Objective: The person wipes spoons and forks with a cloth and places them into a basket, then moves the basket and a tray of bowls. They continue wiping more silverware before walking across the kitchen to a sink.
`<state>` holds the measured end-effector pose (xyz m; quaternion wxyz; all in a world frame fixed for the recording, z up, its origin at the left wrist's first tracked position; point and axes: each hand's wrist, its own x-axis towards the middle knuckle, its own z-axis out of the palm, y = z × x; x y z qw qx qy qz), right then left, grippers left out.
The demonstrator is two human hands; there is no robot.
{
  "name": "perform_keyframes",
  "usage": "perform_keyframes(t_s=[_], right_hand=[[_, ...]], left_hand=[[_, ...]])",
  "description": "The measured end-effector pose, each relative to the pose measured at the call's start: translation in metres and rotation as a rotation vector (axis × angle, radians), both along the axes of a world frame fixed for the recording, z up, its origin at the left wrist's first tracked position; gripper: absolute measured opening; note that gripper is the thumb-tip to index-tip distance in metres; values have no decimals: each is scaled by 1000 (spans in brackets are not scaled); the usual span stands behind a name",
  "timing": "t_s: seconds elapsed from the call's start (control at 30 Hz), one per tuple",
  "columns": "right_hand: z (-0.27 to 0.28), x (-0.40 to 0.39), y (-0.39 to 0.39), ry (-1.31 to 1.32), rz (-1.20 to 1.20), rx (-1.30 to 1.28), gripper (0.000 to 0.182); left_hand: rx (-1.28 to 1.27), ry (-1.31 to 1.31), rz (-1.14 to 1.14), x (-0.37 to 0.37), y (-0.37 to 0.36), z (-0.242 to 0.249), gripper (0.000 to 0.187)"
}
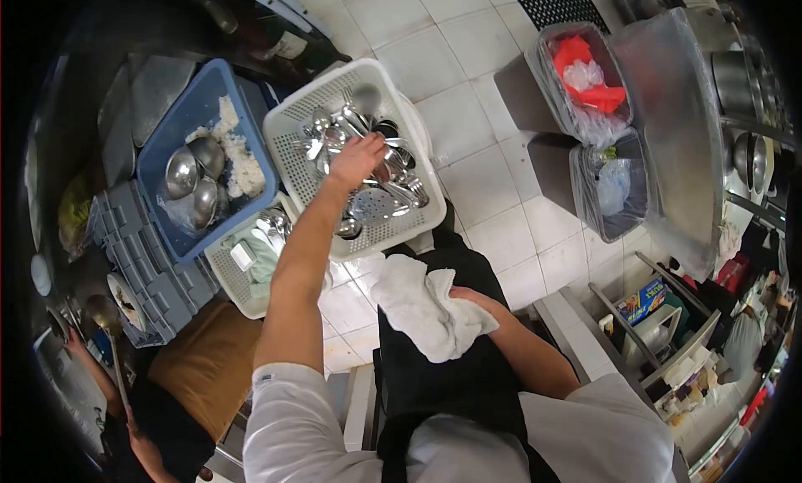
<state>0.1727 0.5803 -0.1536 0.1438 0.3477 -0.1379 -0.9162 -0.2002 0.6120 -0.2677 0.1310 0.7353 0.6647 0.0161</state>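
White cloth (426,312) bunched in R hand (484,307), which clasps a fold, fingers partly hidden. L hand (359,160) reaches into steel cutlery (401,186) heaped mid-basket; fingertips obscured, so grip can't be told. Plastic basket (388,235) also bears a perforated skimmer (372,205) toward its near edge. Handling (est.): cutlery stiff, smooth, light per pc., prob. slippery if wet; hold by handles, approx. mid-length. Cloth soft, limp. Surroundings: pale tile floor (480,182); lined bins (526,90) to R; blue tub (188,111) w/ metal bowls (181,172) to L.
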Motion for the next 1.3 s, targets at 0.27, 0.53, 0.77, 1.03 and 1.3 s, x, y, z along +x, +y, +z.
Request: perform_keyframes(t_s=[0.27, 0.53, 0.77, 1.03, 1.3], right_hand=[[10, 51, 34, -47, 23, 191, 57], [21, 51, 60, -108, -91, 224, 60], [14, 42, 52, -91, 115, 268, 57], [37, 26, 51, -74, 287, 351, 58], [66, 29, 58, 36, 456, 396, 66]], left_hand=[[-128, 40, -28, 3, 13, -15, 23], [310, -332, 388, 2, -21, 10, 5], [384, -1700, 2023, 24, -25, -6, 21], [-239, -584, 2227, 42, 63, -33, 43], [-96, -905, 2263, 4, 47, -79, 44]])
